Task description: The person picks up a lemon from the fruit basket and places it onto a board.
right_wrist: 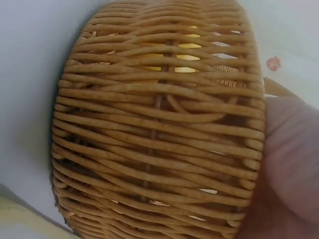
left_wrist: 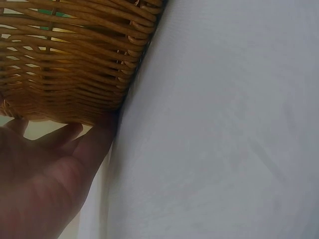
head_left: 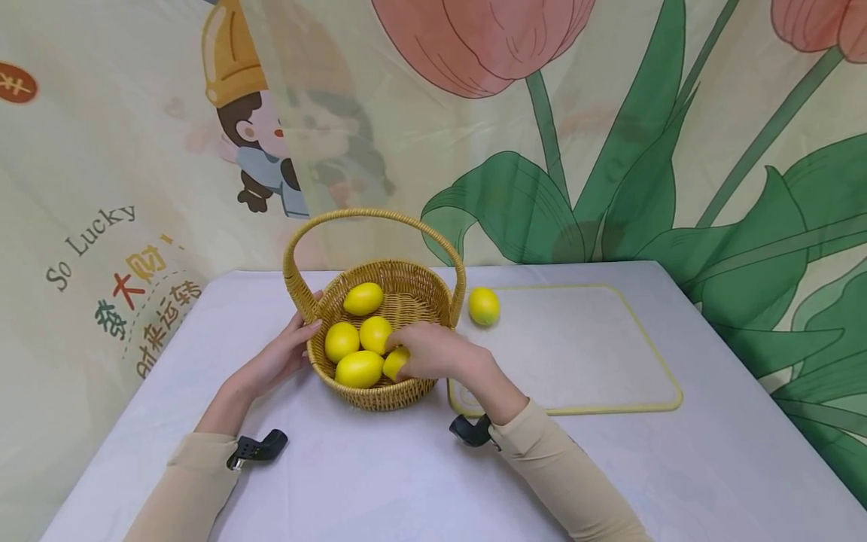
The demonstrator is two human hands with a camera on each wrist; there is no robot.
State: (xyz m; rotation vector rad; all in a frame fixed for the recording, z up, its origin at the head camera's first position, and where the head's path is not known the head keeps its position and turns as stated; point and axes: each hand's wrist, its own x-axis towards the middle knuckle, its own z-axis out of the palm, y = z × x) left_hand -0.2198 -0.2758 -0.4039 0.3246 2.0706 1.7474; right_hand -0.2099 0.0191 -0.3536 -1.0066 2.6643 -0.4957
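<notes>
A woven wicker basket (head_left: 379, 395) with a tall hoop handle stands on the table, holding several yellow lemons (head_left: 360, 369). My left hand (head_left: 291, 348) rests against the basket's left side, near the base of the handle. In the left wrist view, the fingers (left_wrist: 65, 137) touch the outer wicker wall. Over the basket's front right rim reaches my right hand (head_left: 433, 350), its fingers around a lemon (head_left: 394, 364) that they partly hide. In the right wrist view, the wicker wall (right_wrist: 159, 129) covers the fingertips, and only part of the hand shows beside the rim.
To the right of the basket lies a white board (head_left: 569, 350) with a yellow edge. A single lemon (head_left: 484, 306) sits on its back left corner. A white cloth covers the table (head_left: 352, 474), and a printed curtain (head_left: 609, 150) hangs behind it.
</notes>
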